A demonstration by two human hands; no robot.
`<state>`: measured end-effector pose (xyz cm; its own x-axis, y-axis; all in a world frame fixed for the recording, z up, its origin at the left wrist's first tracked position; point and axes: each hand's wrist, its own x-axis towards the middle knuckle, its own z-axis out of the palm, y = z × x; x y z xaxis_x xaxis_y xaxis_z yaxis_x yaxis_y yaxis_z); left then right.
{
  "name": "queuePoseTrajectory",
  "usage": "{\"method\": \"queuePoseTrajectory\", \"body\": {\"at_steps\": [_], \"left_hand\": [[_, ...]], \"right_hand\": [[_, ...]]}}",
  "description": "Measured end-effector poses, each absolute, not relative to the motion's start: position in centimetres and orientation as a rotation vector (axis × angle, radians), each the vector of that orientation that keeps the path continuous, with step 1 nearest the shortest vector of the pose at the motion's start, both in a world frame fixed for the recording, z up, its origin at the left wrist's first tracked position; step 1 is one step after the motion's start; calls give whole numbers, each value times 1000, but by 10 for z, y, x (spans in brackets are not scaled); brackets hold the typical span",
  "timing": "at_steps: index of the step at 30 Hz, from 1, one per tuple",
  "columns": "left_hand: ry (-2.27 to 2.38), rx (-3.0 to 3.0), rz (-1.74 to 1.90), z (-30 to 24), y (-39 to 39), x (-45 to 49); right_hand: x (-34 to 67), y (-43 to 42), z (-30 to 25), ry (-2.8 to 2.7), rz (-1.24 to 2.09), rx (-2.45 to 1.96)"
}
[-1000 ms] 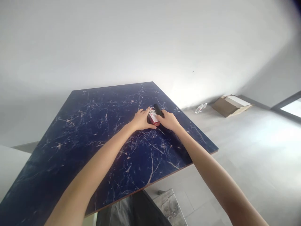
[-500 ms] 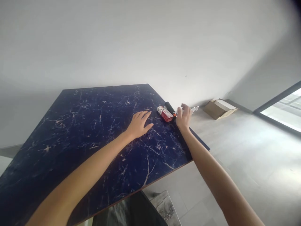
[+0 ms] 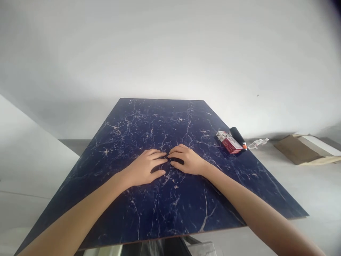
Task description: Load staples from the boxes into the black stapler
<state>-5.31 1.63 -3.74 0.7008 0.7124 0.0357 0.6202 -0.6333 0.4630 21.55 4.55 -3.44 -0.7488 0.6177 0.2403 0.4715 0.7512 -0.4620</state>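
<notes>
Both hands rest near the middle of a dark blue marble-patterned table top, their fingertips almost meeting. My left hand lies palm down with its fingers apart and its thumb pointing right. My right hand also faces down, fingers slightly bent and apart, with nothing seen in it. To the right of my right hand, a red and white box sits near the table's right edge. Against the box's far side lies a black cylindrical object with an orange part at its near end.
A clear plastic bottle shows beyond the table's right edge. Farther right, an open cardboard box stands on the floor by the pale wall. Under the front edge, dark and grey items partly show.
My right hand has come away from beside the red and white box to the table's middle, close to my left hand. The view has turned left.
</notes>
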Motion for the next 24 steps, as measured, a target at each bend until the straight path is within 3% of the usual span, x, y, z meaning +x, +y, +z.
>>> {"method": "queuePoseTrajectory", "body": {"at_steps": [15, 24], "left_hand": [[1082, 2476, 265, -45, 16, -53], [1096, 2458, 256, -53, 21, -54]], "right_hand": [[232, 39, -28, -2519, 691, -887], [239, 37, -21, -2583, 606, -878]]}}
